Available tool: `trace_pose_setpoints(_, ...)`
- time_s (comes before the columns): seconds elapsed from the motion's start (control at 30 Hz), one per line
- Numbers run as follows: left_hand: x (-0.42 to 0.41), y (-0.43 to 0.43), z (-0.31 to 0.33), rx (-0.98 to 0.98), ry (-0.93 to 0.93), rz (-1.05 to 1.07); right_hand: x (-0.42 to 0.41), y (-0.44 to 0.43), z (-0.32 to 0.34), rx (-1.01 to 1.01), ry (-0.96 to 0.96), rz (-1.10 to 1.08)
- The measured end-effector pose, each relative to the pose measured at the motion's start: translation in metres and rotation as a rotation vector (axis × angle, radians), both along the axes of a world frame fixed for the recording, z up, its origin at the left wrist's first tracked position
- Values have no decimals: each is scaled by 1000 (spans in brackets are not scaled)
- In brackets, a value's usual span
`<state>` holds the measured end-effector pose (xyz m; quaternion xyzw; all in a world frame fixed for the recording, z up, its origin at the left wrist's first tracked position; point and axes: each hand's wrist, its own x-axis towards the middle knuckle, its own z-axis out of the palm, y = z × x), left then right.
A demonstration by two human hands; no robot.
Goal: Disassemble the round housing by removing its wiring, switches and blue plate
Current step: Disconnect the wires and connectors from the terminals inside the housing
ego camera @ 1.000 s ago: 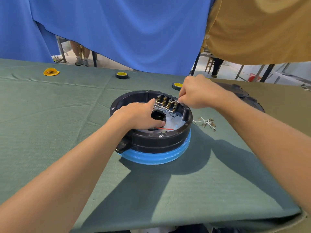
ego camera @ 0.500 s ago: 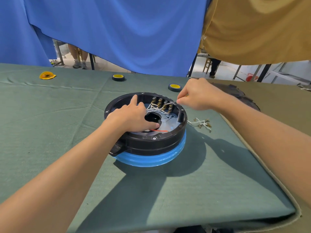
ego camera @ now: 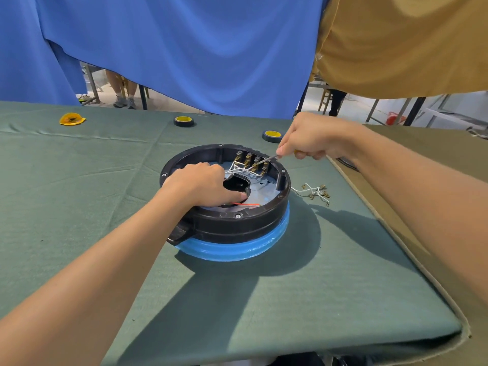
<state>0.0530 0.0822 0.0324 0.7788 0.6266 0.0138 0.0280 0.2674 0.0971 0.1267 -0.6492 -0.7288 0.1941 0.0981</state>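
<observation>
Right hand (ego camera: 314, 140) is closed round a thin metal tool (ego camera: 269, 158), prob. a small screwdriver w/ a bit of yellow handle showing, tip aimed at the row of brass switch terminals (ego camera: 250, 161) on the far inner wall of the round housing (ego camera: 227, 220). Left hand (ego camera: 200, 183) rests inside the housing, fingers curled, pressing down beside the black centre opening (ego camera: 235, 184) to steady it; it doesn't seem to grip anything. Step in hand, I'd judge: freeing the white wires (ego camera: 239, 169) from the switches. Next move calls for a fine pry at one terminal w/o slipping, left hand holding the housing firm. Housing sits mid table (ego camera: 79, 207) on a blue base ring (ego camera: 232, 249); pale blue plate (ego camera: 261, 194) and a red wire (ego camera: 247, 204) are in place inside, so plate removal looks some way off. Just right of the housing lies a loose wire bundle (ego camera: 315, 192) w/ connectors, apart from it. Far side: two tape rolls (ego camera: 184, 121) (ego camera: 272, 135) and a yellow scrap (ego camera: 71, 119), well apart, not in the way. Tangled wires over the terminals are the main obstruction
</observation>
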Motion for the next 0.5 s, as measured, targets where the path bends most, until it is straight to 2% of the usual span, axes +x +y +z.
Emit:
trace_pose_setpoints(0.1,0,0,0,7,2,-3,9,8,-1,-225,248,-149)
trace_pose_setpoints(0.2,-1,1,-1,3,2,-6,8,7,-5,-191,250,-128)
trace_pose_setpoints(0.23,-1,1,-1,-1,2,-8,7,5,-5,-112,184,-81)
trace_pose_setpoints(0.37,-1,2,-1,-3,1,-14,-3,-11,-8,266,-293,208)
trace_pose_setpoints(0.5,-1,3,-2,5,6,-25,-12,-24,-15,428,-502,287)
